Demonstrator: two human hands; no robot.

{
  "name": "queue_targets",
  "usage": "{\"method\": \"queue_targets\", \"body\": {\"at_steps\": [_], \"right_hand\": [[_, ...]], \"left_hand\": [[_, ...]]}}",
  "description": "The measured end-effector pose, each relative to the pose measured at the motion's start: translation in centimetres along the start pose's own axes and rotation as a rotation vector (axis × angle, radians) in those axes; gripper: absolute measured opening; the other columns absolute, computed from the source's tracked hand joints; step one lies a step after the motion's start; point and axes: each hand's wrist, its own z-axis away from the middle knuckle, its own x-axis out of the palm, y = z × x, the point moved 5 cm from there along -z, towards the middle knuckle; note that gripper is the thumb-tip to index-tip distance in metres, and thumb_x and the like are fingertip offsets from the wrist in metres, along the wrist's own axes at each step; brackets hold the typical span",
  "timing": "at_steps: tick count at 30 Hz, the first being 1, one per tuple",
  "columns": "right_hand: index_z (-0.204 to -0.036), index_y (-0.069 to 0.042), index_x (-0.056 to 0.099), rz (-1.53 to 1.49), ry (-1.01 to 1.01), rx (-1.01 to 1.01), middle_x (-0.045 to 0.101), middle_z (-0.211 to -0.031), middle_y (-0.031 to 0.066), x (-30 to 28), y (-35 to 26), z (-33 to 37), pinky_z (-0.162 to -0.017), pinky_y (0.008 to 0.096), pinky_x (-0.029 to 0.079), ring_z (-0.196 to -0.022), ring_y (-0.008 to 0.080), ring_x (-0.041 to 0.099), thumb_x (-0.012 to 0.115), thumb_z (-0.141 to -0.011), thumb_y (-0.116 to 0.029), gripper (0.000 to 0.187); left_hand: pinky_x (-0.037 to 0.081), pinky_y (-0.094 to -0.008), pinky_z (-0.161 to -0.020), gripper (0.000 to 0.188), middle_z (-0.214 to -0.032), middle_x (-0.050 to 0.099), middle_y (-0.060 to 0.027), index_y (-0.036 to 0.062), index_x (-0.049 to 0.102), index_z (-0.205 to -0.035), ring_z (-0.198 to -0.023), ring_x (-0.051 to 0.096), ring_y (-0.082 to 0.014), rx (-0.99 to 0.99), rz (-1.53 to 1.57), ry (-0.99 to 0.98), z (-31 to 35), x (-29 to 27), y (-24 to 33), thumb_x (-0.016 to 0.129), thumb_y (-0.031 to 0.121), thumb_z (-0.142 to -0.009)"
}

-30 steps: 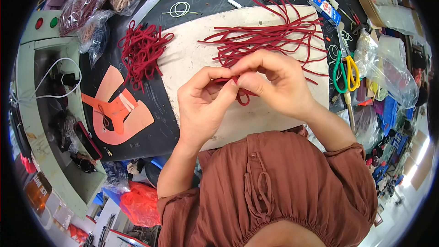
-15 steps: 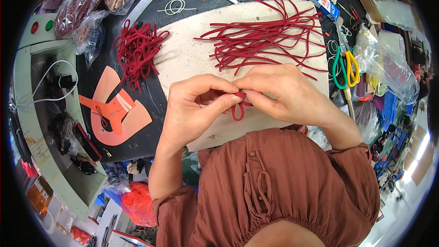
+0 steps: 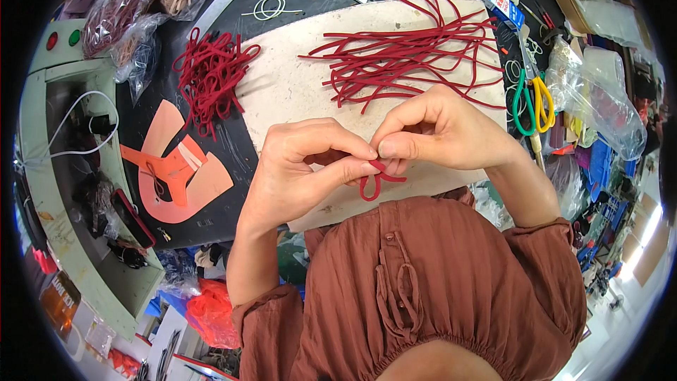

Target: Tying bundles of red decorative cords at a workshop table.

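Between my two hands is a short dark red cord point(image 3: 395, 179), bent into a small loop hanging below the fingertips, with one end sticking out to the right. My left hand point(image 3: 300, 166) pinches it between thumb and index finger. My right hand point(image 3: 448, 130) is closed too, its thumb and fingertips pressed together at the cord just beside the left ones. What exactly the right fingertips grip is hidden. Beyond the hands, several loose red cords point(image 3: 395, 63) lie spread on a pale board point(image 3: 282, 92). Left of them sits a tangled heap of looped red cords point(image 3: 215, 74).
Orange and peach cut pieces point(image 3: 187, 187) lie left on the black table. Right of the board are scissors point(image 3: 539, 106) with green and yellow handles, a blue-and-white box point(image 3: 499, 3) and clear plastic bags point(image 3: 596, 92). A green-grey machine housing point(image 3: 77, 247) stands far left.
My right hand has lifted and shifted slightly, its thumb now showing in the pinch. The cord's loop sits a little lower and its right-hand end shows more.
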Motion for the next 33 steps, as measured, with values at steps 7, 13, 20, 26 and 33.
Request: {"method": "queue_targets", "body": {"at_steps": [7,13,20,26,33], "right_hand": [[-0.085,0.0,0.062,0.686,0.08,-0.207,0.059,-0.068,0.0155,0.6,-1.0,0.3,-0.058,0.0367,0.044,-0.065,0.0284,0.058,0.055,-0.077,-0.009,0.014],[-0.078,0.0,0.061,0.704,0.08,-0.207,0.057,-0.064,0.0145,0.7,-0.7,0.4,-0.055,0.0377,0.043,-0.062,0.03,0.057,0.054,-0.074,-0.007,0.011],[-0.072,-0.001,0.058,0.79,0.408,-0.362,0.057,-0.063,0.0114,0.3,-1.8,0.6,-0.051,0.0345,0.042,-0.056,0.0276,0.055,0.056,-0.071,-0.006,0.006],[-0.077,0.002,0.059,0.663,0.468,-0.334,0.057,-0.066,0.0086,-0.5,-1.3,1.0,-0.056,0.0262,0.043,-0.061,0.0171,0.056,0.056,-0.073,-0.001,0.005],[-0.073,0.001,0.059,0.446,0.532,-0.356,0.055,-0.061,0.0081,-0.1,-1.0,0.6,-0.05,0.0269,0.043,-0.054,0.0169,0.055,0.057,-0.07,-0.003,0.006]], "left_hand": [[0.047,-0.0184,-0.053,0.03,-0.072,0.061,-0.007,-0.0009,0.048,-0.093,-0.063,0.06,-0.0087,-0.191,0.008,0.085,-0.1,0.3,-0.6,0.069,-0.003,-0.071],[0.045,-0.0173,-0.052,0.034,-0.07,0.061,-0.0064,0.0006,0.045,-0.095,-0.06,0.058,-0.0072,-0.224,-0.062,0.078,-0.2,0.3,-1.1,0.069,-0.002,-0.071],[0.047,-0.0217,-0.062,0.023,-0.073,0.062,-0.0106,-0.0012,0.057,-0.087,-0.068,0.059,-0.0091,0.041,-0.189,0.147,-0.1,-0.1,-1.1,0.071,0.008,-0.071],[0.05,-0.0293,-0.073,0.012,-0.086,0.063,-0.0116,-0.0009,0.053,-0.09,-0.083,0.062,-0.0189,-0.075,0.478,0.354,0.3,-1.3,-1.8,0.053,0.011,-0.088],[0.047,-0.0249,-0.074,0.022,-0.09,0.062,-0.0111,-0.0047,0.059,-0.097,-0.083,0.059,-0.0138,0.045,0.006,0.344,0.6,-0.1,-0.7,0.065,0.001,-0.077]]}}
